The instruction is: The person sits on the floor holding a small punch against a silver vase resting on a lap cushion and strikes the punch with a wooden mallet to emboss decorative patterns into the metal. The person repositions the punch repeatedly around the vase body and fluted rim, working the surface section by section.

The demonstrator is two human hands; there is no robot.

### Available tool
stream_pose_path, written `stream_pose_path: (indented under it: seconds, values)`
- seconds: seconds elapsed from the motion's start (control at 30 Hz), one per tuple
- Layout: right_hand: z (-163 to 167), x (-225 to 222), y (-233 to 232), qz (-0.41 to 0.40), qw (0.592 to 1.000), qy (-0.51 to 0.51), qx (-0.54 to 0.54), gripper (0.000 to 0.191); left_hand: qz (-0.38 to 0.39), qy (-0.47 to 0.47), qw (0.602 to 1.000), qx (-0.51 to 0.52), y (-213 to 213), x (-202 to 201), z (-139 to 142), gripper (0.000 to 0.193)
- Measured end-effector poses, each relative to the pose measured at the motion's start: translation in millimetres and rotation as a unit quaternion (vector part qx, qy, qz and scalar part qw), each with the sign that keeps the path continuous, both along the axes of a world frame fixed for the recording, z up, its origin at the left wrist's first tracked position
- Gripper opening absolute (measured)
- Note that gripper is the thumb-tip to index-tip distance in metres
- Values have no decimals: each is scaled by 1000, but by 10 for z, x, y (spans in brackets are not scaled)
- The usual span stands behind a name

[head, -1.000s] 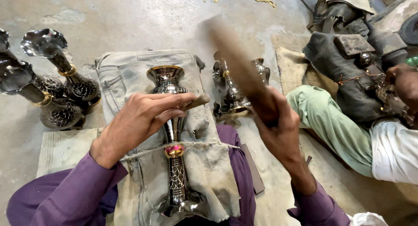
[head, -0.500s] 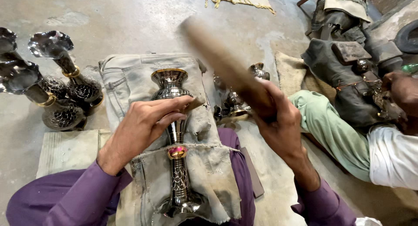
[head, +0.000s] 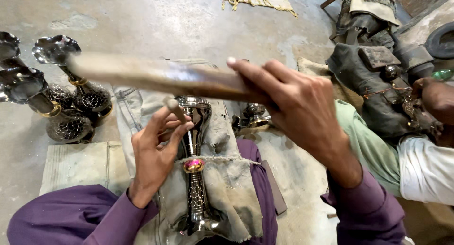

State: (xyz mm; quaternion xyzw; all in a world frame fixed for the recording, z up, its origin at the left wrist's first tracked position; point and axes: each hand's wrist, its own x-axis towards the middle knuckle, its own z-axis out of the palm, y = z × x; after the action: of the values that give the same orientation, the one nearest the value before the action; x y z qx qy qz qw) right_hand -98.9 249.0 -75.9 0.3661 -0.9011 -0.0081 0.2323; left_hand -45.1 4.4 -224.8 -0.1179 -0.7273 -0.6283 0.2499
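The right hand (head: 302, 108) grips a wooden stick (head: 156, 77) raised level over the vase (head: 195, 150), which lies near-centre on a cloth (head: 227, 188) across the lap; the left hand (head: 156, 153) pinches a small punch (head: 176, 110) at the vase's neck. A stray blow would likely catch the left fingers or dent the metal. Finished vases (head: 61, 103) crowd the left and a co-worker's leg (head: 369, 146) the right, leaving room mainly upward and far.

Right hand (head: 298, 105): grips a wooden stick (head: 156, 77), blurred, lying across the view. Left hand (head: 156, 153): pinches a small punch (head: 176, 110) against an engraved metal vase (head: 195, 160) lying on grey cloth (head: 227, 188). Finished vases (head: 61, 98) stand far left.
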Motion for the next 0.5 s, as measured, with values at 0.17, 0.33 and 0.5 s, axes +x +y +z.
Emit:
stream_pose_path:
  seconds: [0.17, 0.33, 0.5]
  values:
    - [195, -3, -240, 83, 996, -23, -3, 58, 36, -14, 999, 33, 52, 35, -68, 35]
    - [325, 85, -500, 59, 997, -40, -31, 53, 40, -24, 995, 83, 77, 55, -95, 39]
    - [315, 94, -455, 8, 998, 1, 68, 40, 43, -17, 996, 80, 70, 50, -101, 40]
